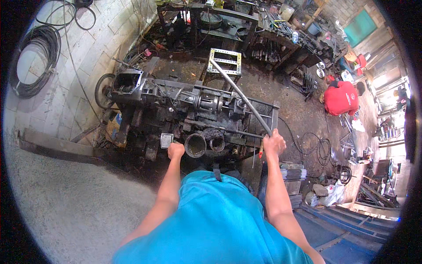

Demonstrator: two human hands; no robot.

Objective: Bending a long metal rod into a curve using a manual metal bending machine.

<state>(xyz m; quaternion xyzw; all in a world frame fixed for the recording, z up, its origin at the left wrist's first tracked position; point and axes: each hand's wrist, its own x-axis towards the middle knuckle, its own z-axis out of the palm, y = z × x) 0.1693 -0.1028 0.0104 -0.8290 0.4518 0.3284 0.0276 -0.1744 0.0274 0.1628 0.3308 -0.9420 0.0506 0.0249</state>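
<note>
My right hand (pixel 274 143) is closed round the lower end of a long grey metal bar (pixel 241 93). The bar slants up and to the left, over the lathe-like machine (pixel 206 104), its far end over a small metal stand (pixel 226 61). My left hand (pixel 176 150) is a fist in front of the machine, right beside a small square metal tin (pixel 167 140); whether the fingers hold the tin or something else is hidden. Just right of that fist are a round metal can (pixel 195 145) and a smaller round cup (pixel 217 144).
A wheel (pixel 104 91) stands at the machine's left end by the block wall. Farther back is a cluttered workbench (pixel 281 33). A person in red (pixel 341 97) crouches at the right. Cable (pixel 323 149) lies looped on the floor; stacked metal pieces (pixel 293 172) are near my right arm.
</note>
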